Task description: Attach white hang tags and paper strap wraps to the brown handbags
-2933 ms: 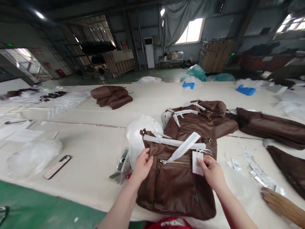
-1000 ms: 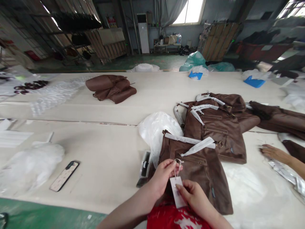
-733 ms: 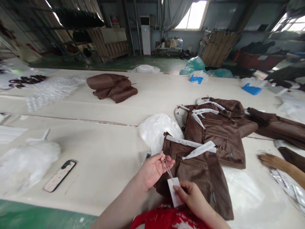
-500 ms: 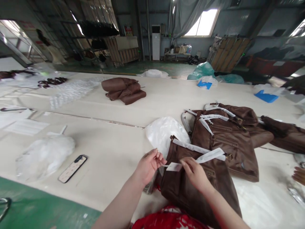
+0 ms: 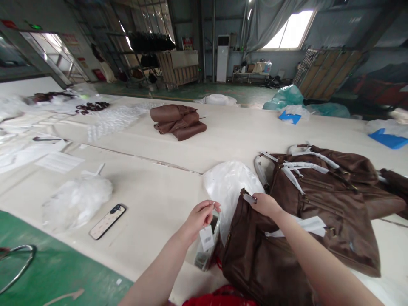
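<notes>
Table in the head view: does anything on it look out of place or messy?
Nothing looks damaged or spilled. The odd one out is a phone lying loose on the table beside a crumpled plastic bag. The left hand pinches a tag; the right hand grips the brown bag.

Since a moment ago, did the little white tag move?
Yes. The tag has swung left off the brown bag; it now dangles from the left hand, toward the phone.
</notes>
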Demonstrator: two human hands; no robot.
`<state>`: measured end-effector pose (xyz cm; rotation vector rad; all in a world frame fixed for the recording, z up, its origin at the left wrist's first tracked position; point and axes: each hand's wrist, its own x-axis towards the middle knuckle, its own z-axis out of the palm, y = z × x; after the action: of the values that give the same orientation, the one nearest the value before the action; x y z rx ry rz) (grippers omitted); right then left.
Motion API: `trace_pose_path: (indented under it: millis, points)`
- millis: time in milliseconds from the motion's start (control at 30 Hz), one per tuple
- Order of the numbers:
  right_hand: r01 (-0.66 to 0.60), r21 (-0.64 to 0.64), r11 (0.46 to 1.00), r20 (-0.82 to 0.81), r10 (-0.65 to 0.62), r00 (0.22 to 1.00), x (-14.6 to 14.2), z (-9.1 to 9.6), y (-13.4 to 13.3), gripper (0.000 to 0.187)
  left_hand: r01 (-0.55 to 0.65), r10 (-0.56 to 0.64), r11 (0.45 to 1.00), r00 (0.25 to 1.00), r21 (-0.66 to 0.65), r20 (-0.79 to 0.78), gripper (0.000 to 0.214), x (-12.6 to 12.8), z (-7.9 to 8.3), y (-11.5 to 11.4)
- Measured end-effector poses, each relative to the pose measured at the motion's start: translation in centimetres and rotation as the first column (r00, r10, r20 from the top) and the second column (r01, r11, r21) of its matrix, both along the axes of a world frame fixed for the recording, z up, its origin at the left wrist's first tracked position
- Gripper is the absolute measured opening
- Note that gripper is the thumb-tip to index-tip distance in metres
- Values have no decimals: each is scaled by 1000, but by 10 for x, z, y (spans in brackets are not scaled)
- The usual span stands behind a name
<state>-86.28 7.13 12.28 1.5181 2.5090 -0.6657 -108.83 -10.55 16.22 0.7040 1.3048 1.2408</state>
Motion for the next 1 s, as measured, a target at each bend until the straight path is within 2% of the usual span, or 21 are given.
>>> trace_pose_path:
  millis: [100, 200, 267, 367, 433, 567, 600, 633, 700, 767, 800, 867, 900, 967, 1000]
  points:
    - [-43, -132, 990, -30, 39, 999, 5, 16, 29, 21, 38, -38, 999, 995, -9, -88, 37, -1, -16, 20]
    - [-82, -274, 958, -69, 66, 995, 10, 34, 47, 18, 83, -88, 996, 978, -32, -188, 37, 2, -35, 44]
    - [-114, -398, 910, -194, 38, 980, 12, 47, 52, 21, 127, -135, 991, 944, -46, -299, 36, 6, -46, 59]
    - [-187, -559, 808, -423, -84, 902, 20, 72, 52, 26, 208, -193, 978, 841, -28, -505, 33, 16, -57, 78]
    - [-219, -580, 785, -471, -104, 876, 27, 92, 49, 25, 262, -201, 965, 768, 11, -608, 41, 24, -56, 89]
    - [-193, -549, 813, -422, -71, 904, 41, 140, 33, 21, 331, -165, 939, 666, 91, -727, 85, 54, -38, 107]
    - [-169, -549, 819, -390, -72, 918, 45, 152, 28, 21, 363, -177, 927, 651, 97, -739, 87, 64, -31, 111]
    - [-148, -545, 826, -347, -61, 936, 48, 165, 25, 22, 403, -207, 910, 639, 93, -741, 80, 75, -24, 114]
    - [-140, -472, 870, -229, 32, 973, 55, 191, 25, 23, 471, -270, 878, 629, 81, -729, 51, 96, -11, 116]
    - [-180, -246, 952, -42, 175, 984, 66, 215, 34, 25, 529, -307, 843, 620, 96, -722, 25, 112, 1, 112]
    - [-203, -100, 974, 58, 209, 976, 73, 226, 42, 28, 568, -327, 815, 617, 117, -716, 20, 119, 6, 109]
    - [-219, 165, 962, 183, 188, 965, 86, 241, 58, 38, 660, -394, 732, 614, 170, -684, 19, 127, 15, 99]
    - [-211, 254, 944, 197, 163, 967, 91, 244, 64, 45, 705, -443, 683, 610, 193, -657, 20, 129, 20, 93]
    - [-197, 363, 911, 173, 142, 975, 95, 237, 70, 49, 766, -533, 600, 597, 230, -600, 22, 133, 27, 82]
    - [-195, 419, 887, 159, 140, 977, 93, 229, 68, 44, 784, -560, 571, 589, 244, -582, 22, 135, 30, 76]
